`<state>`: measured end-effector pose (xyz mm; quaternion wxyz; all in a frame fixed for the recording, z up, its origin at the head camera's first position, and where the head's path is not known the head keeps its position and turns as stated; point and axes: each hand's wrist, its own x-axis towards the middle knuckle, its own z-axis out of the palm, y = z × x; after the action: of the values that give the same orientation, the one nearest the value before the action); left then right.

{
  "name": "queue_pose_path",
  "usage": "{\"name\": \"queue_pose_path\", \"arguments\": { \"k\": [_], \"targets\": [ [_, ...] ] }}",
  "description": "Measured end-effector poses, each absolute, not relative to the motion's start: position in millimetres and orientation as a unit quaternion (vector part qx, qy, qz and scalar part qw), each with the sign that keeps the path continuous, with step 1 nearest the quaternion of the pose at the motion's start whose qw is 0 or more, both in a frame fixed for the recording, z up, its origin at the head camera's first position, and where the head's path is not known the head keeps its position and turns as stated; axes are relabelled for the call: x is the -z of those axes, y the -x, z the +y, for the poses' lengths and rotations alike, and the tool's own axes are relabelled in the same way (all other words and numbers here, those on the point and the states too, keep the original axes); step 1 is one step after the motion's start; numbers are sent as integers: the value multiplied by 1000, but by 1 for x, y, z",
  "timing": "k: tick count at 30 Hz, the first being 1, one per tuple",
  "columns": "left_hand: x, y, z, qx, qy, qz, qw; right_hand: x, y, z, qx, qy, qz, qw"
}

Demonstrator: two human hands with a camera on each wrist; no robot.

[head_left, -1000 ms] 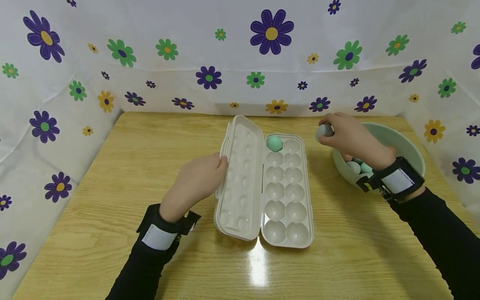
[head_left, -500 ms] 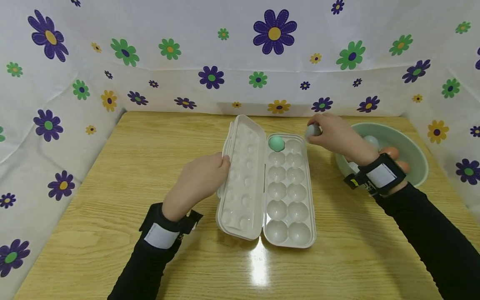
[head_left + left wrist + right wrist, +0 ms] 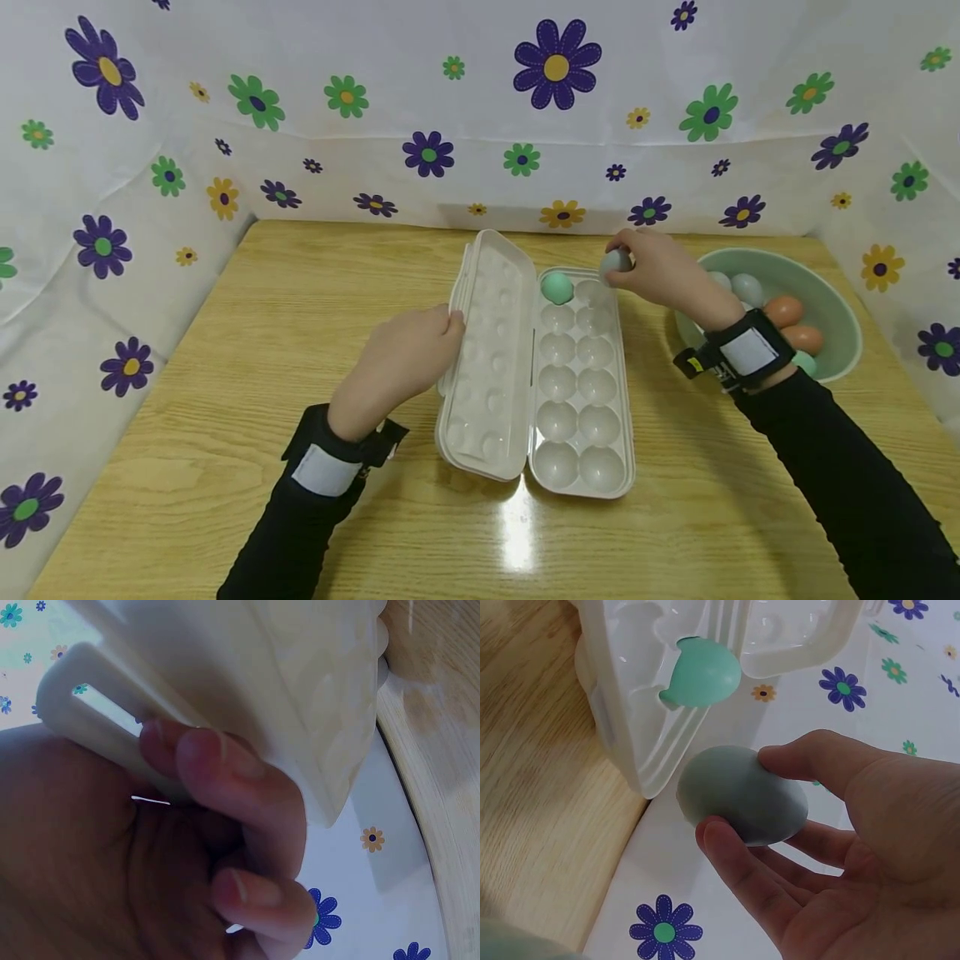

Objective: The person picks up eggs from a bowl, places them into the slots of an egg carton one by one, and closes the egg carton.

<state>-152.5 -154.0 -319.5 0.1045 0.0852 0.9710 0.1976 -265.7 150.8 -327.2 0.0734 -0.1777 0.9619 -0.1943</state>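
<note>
A white plastic egg carton lies opened out on the wooden table, its cupped base (image 3: 577, 383) on the right and its lid (image 3: 491, 358) tilted up on the left. My left hand (image 3: 401, 358) grips the lid's outer edge; in the left wrist view its fingers curl round a slotted handle (image 3: 112, 712) there. One green egg (image 3: 557, 287) sits in the far left cup. Between thumb and fingers my right hand (image 3: 663, 267) holds a pale blue-grey egg (image 3: 739, 795), just right of the base's far right corner. The far right cup beside the green egg holds nothing.
To the right stands a light green bowl (image 3: 840, 333) with several white, brown and green eggs, partly hidden under the right wrist. A flowered cloth (image 3: 480, 100) hangs behind the wooden table (image 3: 300, 283) and along both sides.
My right hand has moved left from over the bowl to the carton's far corner with the pale egg, showing more eggs in the bowl. The left hand keeps its grip on the lid.
</note>
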Motion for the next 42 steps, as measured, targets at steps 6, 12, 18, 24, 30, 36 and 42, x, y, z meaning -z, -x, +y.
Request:
{"name": "queue_pose_path", "arguments": {
  "k": [6, 12, 18, 24, 30, 36, 42],
  "targets": [
    [319, 152, -153, -200, -85, 971, 104, 331, 267, 145, 195, 174, 962, 81],
    [318, 151, -152, -197, -86, 971, 106, 336, 269, 141, 194, 185, 960, 76],
    [318, 151, -153, -192, -84, 972, 108, 349, 273, 139, 199, 197, 957, 70],
    [319, 150, -152, -188, -89, 972, 107, 362, 271, 134, 205, 188, 956, 92],
    [319, 149, -152, -186, -91, 973, 106, 369, 270, 129, 190, 198, 957, 98],
    [316, 149, -153, -187, -94, 973, 101, 370, 270, 127, 207, 193, 955, 86],
    [315, 148, -154, -183, -95, 974, 98, 369, 266, 129, 235, 163, 955, 83]
  ]
}}
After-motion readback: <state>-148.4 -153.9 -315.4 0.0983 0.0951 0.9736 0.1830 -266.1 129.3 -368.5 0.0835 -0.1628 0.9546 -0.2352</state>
